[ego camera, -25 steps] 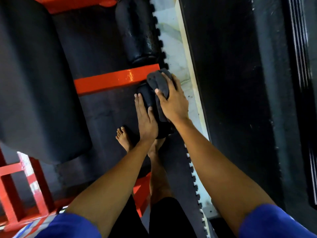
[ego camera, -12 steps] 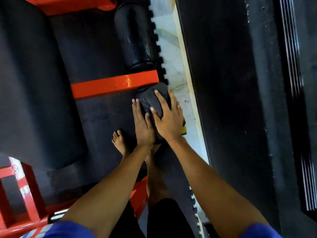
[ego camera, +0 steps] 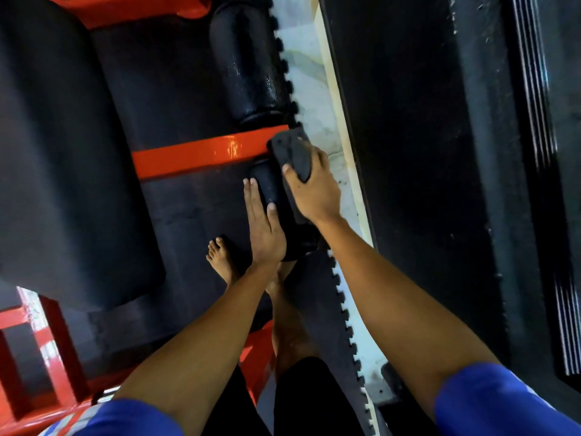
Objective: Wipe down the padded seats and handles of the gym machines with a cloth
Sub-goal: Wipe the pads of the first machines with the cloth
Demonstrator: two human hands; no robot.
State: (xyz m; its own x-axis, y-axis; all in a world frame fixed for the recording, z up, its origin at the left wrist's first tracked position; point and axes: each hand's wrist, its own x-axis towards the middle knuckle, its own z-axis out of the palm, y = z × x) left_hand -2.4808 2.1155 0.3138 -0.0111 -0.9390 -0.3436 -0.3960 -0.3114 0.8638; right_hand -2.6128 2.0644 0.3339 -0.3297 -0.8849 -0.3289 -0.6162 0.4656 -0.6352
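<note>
Head view: right hand (ego camera: 314, 190), centre of the frame, clamps a folded dark grey cloth (ego camera: 292, 154) between curled fingers and thumb, pressing it on the far end of a short black padded roller (ego camera: 263, 179) just below an orange steel crossbar (ego camera: 195, 156). The left hand (ego camera: 263, 228) lies flat along the roller's left side, fingers straight and together. A second black padded roller (ego camera: 248, 64) sits upper centre; a large black padded seat (ego camera: 56, 158) fills the left.
</note>
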